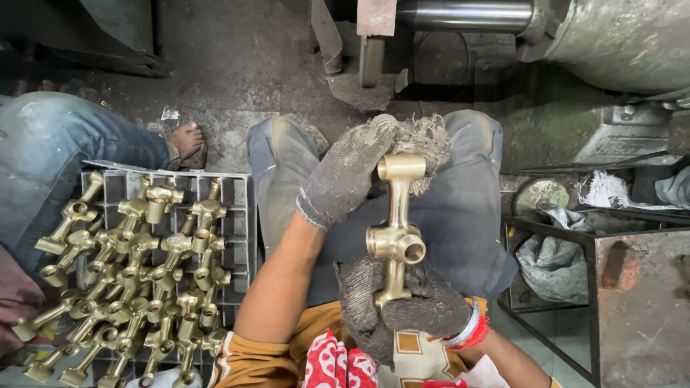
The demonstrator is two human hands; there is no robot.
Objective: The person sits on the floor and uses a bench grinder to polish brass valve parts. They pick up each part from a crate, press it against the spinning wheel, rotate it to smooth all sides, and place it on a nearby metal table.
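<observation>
I hold a brass tap body (pixel 396 230), a long casting with a T-shaped top and round ports in the middle, upright over my lap. My left hand (pixel 352 169), in a dirty grey knit glove, grips its upper end together with a frayed grey rag (pixel 424 140). My right hand (pixel 402 305), also gloved, closes around its lower end. Both hands are shut on the same piece.
A grey plastic crate (pixel 241 215) at my left holds several similar brass castings (pixel 144 266). Another person's jeans leg (pixel 65 151) and bare foot (pixel 185 140) lie beyond it. A metal machine (pixel 589 36) with a steel shaft stands ahead; a dark metal frame (pixel 575 237) is at my right.
</observation>
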